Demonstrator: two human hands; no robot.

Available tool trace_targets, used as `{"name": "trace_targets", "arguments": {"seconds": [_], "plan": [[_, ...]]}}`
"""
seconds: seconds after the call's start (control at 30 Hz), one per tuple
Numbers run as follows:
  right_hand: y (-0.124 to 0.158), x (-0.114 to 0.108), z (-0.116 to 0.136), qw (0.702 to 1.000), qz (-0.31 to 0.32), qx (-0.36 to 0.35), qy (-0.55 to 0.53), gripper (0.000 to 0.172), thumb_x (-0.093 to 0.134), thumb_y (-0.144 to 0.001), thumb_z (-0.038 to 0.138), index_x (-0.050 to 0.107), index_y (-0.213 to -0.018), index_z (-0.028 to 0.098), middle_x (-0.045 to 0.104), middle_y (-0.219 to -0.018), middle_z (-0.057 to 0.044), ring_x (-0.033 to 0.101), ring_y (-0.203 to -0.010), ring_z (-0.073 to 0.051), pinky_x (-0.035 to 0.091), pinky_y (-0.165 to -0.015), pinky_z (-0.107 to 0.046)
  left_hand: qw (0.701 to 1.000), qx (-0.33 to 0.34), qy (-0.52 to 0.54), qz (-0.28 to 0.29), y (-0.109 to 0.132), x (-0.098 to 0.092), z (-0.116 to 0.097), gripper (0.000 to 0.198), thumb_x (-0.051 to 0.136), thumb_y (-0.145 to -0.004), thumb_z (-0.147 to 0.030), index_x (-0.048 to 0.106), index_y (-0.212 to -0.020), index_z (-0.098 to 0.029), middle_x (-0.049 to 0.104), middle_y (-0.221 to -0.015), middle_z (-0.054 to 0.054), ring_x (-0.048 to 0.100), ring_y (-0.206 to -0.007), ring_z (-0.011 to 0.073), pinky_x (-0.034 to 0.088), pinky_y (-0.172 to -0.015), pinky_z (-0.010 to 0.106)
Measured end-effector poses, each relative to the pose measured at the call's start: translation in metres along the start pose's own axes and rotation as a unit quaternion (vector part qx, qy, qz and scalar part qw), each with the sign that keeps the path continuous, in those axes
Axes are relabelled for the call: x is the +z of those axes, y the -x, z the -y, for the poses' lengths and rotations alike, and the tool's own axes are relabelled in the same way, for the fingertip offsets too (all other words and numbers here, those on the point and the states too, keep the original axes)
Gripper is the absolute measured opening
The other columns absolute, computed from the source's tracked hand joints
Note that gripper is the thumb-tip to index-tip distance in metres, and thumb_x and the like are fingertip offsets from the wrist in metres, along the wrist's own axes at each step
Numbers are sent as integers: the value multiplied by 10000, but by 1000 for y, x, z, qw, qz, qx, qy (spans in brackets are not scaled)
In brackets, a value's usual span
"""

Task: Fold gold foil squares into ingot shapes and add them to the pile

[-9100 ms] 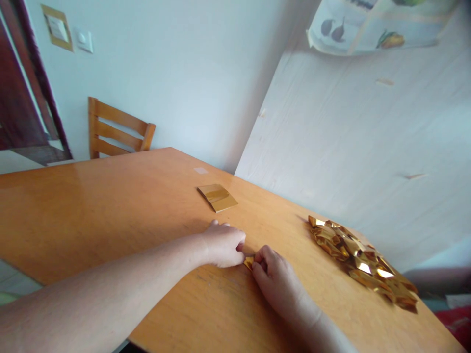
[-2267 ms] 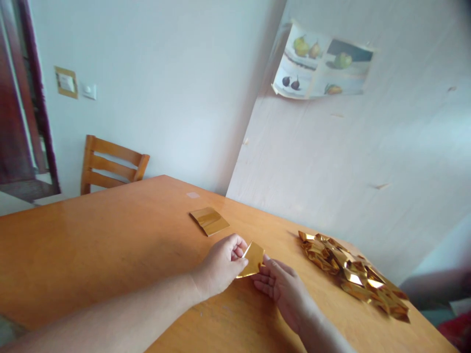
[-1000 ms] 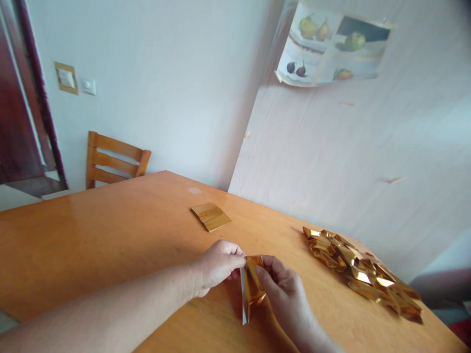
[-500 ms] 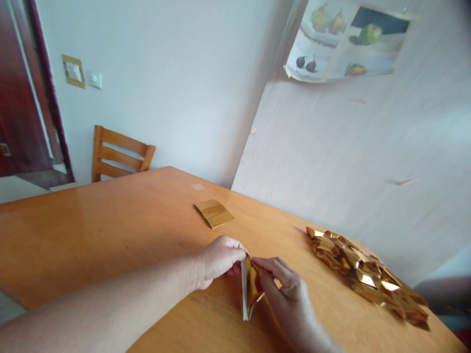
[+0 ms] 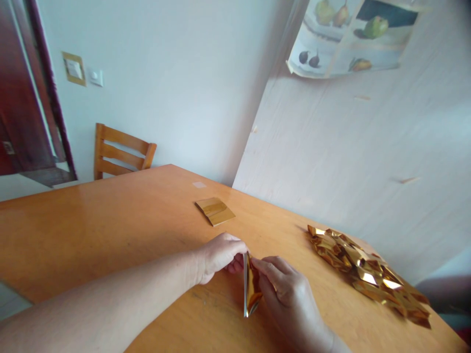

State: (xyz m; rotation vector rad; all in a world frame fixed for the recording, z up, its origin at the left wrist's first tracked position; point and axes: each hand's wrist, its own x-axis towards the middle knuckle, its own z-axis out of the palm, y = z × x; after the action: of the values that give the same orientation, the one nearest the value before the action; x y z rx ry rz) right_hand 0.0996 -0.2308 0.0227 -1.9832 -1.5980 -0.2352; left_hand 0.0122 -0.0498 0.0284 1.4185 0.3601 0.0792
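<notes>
both hands meet over the near part of the orange-brown wooden table (image 5: 110,230). between them a shiny gold foil sheet (image 5: 251,290) stands on edge, folded lengthwise, its lower tip down at the table top and its silvery back showing along the left side. the left hand (image 5: 220,254) is closed in a pinch on the sheet's top corner. the right hand (image 5: 290,300) has thumb and fingers drawn narrow around the top edge, gripping it from the other side.

a couple of seconds back the same sheet was held open and nearly flat. a second ago it was half closed. now the two halves sit closer together than half a second ago, and the hands lie a little lower to the table.

toward the table's far edge lies a flat stack of gold paper squares (image 5: 215,211). at the table's right end sits a heap of crumpled-looking folded gold foil pieces (image 5: 368,272). neither has shifted.

beyond the table stand a slatted wooden chair (image 5: 123,153), a white wall switch (image 5: 94,77) and a curling fruit poster (image 5: 353,37) showing pears. any lettering on it is too small to read.
</notes>
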Motion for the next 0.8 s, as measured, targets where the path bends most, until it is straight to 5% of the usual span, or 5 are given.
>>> {"name": "trace_targets", "arguments": {"seconds": [0.17, 0.37, 0.5, 0.63, 0.8], "plan": [[-2, -3, 4, 999, 9, -13, 41, 340, 463, -967, 179, 706, -1189, 265, 710, -969, -98, 662, -824, -216, 524, -738, -336, 1000, 2, -5, 3, 3, 0, -1, 340, 705, -725, -487, 631, -702, -155, 627, -645, 5, 540, -622, 140, 363, -621, 276], [0, -4, 7, 999, 10, 15, -44, 325, 482, -972, 216, 673, -1229, 273, 698, -1009, -88, 650, -864, -214, 500, -771, -322, 1000, 10, -20, -11, 1, -1, 2, 295, 727, -703, -435, 649, -731, -152, 618, -638, -1, 538, -635, 145, 380, -643, 285], [-1, -2, 6, 977, -18, 126, -171, 273, 482, -995, 355, 688, -1125, 232, 695, -958, -69, 643, -856, -206, 489, -753, -287, 1000, 11, -16, -14, 0, -1, 3, 286, 723, -704, -420, 637, -743, -150, 615, -646, -3, 530, -624, 137, 385, -641, 285], [-5, 6, -1, 935, -15, 242, -259, 423, 485, -966, 536, 671, -805, 192, 615, -728, -26, 547, -690, -175, 422, -606, -264, 999, 19, -29, -3, 0, -1, 4, 295, 716, -712, -432, 636, -739, -149, 620, -640, 0, 538, -621, 143, 392, -641, 292], [-6, 11, -6, 899, 23, 297, -322, 446, 581, -884, 589, 618, -682, 193, 543, -631, 8, 460, -625, -150, 360, -576, -263, 999, 29, -41, 2, 0, -2, 6, 276, 705, -722, -419, 648, -731, -149, 627, -638, 4, 551, -631, 149, 405, -650, 298]]}}
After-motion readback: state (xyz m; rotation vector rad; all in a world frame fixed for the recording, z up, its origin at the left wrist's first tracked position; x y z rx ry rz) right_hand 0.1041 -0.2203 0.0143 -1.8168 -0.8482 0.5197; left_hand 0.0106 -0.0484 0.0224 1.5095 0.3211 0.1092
